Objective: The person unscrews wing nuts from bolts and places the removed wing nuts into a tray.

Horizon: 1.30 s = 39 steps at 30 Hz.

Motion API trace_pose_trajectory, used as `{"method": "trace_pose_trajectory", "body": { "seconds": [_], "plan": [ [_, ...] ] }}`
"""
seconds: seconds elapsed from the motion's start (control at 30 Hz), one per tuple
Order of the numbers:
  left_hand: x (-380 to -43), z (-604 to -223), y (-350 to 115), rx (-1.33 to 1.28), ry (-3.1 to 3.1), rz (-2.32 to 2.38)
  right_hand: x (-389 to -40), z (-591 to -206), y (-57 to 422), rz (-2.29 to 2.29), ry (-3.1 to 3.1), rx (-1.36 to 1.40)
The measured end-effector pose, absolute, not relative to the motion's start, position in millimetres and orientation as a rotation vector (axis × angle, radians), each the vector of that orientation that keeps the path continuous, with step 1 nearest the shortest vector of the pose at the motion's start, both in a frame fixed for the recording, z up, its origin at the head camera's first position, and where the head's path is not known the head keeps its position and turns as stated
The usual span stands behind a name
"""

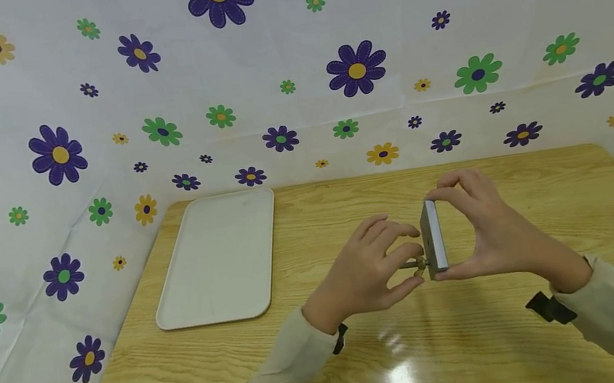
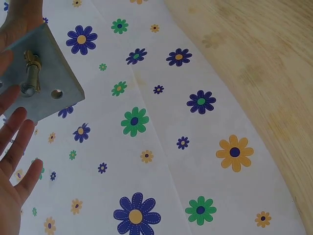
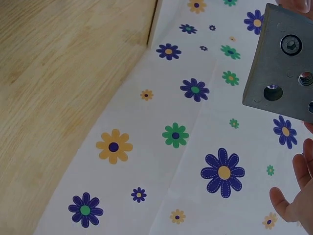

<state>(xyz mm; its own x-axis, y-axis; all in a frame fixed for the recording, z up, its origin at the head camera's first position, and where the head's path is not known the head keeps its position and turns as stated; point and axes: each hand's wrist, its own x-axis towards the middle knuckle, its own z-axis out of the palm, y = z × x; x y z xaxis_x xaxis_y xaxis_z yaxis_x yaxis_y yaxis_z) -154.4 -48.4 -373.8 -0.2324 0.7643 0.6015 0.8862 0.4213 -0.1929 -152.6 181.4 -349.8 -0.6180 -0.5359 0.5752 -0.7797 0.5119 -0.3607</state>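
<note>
A grey rectangular metal plate point(image 1: 433, 238) is held on edge above the table by my right hand point(image 1: 490, 232), index finger on its top edge and thumb on its bottom edge. From its left face a bolt point(image 2: 33, 78) sticks out with a brass-coloured wing nut point(image 2: 33, 59) on it, close to the plate. My left hand point(image 1: 371, 269) is at the bolt, thumb and index finger spread around the wing nut; the left wrist view shows the nut uncovered between loose fingers. The other face shows a hex-socket screw head point(image 3: 291, 45) and several round holes.
A white rectangular tray point(image 1: 215, 261) lies at the back left of the wood-grain table point(image 1: 334, 207). A flower-printed white cloth point(image 1: 280, 33) hangs behind the table and along its sides. Dark straps show at both wrists.
</note>
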Motion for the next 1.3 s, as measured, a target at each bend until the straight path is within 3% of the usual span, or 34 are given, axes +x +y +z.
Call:
{"method": "trace_pose_trajectory", "body": {
  "seconds": [0.4, 0.7, 1.03, 1.3],
  "plan": [
    [-154.8, -373.7, -47.0, -1.356, -2.116, -0.265, -154.6, -345.3, 184.5, 0.586, -2.289, 1.049],
    [-155.8, -367.8, -38.0, -1.186, -2.368, -0.361, -153.6, -345.7, 183.6, 0.701, -2.316, 1.109],
    [-160.1, -369.1, -28.5, -1.192, -2.45, -0.455, -150.4, -344.9, 181.3, 0.727, -2.34, 1.113],
    [-159.7, -370.8, -27.6, -1.166, -2.398, -0.444, -144.3, -332.1, 176.5, 0.342, -2.373, 1.116]
  ]
}}
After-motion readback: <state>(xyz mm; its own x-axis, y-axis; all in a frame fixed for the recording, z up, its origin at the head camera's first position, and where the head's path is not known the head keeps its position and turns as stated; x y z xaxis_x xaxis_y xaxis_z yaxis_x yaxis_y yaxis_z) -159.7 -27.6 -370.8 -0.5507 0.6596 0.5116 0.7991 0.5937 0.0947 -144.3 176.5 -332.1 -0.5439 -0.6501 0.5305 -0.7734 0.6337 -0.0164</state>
